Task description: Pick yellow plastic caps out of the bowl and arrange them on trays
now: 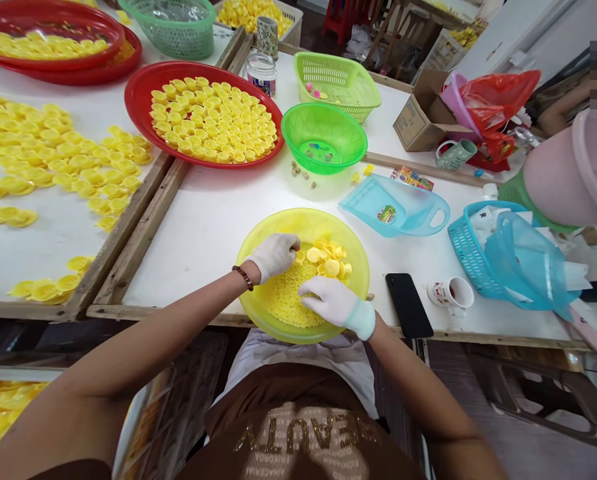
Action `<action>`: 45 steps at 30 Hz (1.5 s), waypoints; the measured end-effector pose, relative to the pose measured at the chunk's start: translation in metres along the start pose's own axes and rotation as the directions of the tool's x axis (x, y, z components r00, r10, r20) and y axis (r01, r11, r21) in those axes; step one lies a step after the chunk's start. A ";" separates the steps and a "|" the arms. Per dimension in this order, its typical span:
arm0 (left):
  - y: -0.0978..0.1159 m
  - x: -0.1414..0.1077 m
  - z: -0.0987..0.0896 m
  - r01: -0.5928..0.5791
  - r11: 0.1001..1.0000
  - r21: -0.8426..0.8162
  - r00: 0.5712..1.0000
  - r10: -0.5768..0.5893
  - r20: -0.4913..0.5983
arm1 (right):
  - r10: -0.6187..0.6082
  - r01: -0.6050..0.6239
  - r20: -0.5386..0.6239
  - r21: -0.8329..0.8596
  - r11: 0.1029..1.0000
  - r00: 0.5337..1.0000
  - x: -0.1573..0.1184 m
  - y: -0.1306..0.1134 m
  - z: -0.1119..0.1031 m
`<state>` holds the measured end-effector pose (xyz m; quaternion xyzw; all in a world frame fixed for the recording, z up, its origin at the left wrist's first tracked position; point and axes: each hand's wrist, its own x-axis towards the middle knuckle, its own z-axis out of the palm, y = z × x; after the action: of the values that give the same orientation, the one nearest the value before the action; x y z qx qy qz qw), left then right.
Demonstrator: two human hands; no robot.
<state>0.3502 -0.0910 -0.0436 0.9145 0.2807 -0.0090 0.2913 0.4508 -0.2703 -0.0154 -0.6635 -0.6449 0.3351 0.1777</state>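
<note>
A yellow plastic basin (252, 233) straddles the table's front edge in front of my body. Inside it lie many tiny yellow pellets (291, 300) and a heap of shallow yellow plastic caps (331, 268). My left hand (274, 257), in a white knit glove, is closed over the basin's middle, with a yellow cap (299, 256) at its fingertips. Just above the pellets, my gloved right hand (334, 303) has its fingers bent together below the cap heap; what they hold, if anything, is hidden.
A red tray (138, 110) of yellow caps stands behind, near a green basin (323, 127). To the right are a blue scoop (408, 217), a black phone (408, 305), a mug (448, 293) and a blue basket (471, 257). Loose caps (63, 157) cover the left table.
</note>
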 end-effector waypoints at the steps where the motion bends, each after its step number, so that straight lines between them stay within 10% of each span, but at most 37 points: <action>1: -0.002 -0.001 0.001 0.003 1.000 -0.027 1.000 -0.003 -0.012 | -0.010 0.010 -0.043 0.005 1.000 0.999 -0.001 -0.001 -0.004; 7: -0.007 -0.003 -0.002 0.064 0.992 -0.109 0.991 -0.076 -0.110 | -0.030 0.012 -0.249 -0.074 0.997 0.968 0.028 -0.004 -0.021; 13: -0.006 -0.004 -0.008 0.088 0.979 -0.181 0.974 -0.123 -0.192 | 0.126 -0.165 -0.152 -0.280 0.946 0.980 0.073 0.005 -0.018; 24: 0.002 -0.006 0.001 -0.005 0.995 0.104 0.999 -0.001 0.052 | 0.074 -0.074 -0.009 -0.218 0.973 0.997 -0.002 0.002 -0.006; 38: 0.009 -0.036 0.001 -0.177 0.970 -0.169 0.982 0.163 -0.093 | 0.071 -0.055 -0.405 0.052 0.997 0.912 0.018 -0.004 -0.024; 45: -0.014 -0.068 -0.023 -0.265 0.949 -0.171 0.921 0.196 -0.336 | 0.021 -0.024 -0.025 -0.105 0.994 0.999 -0.008 0.004 0.001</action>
<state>0.2825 -0.1039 -0.0199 0.8944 0.2126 0.2017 0.3379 0.4534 -0.2791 -0.0174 -0.6832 -0.6520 0.2946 0.1463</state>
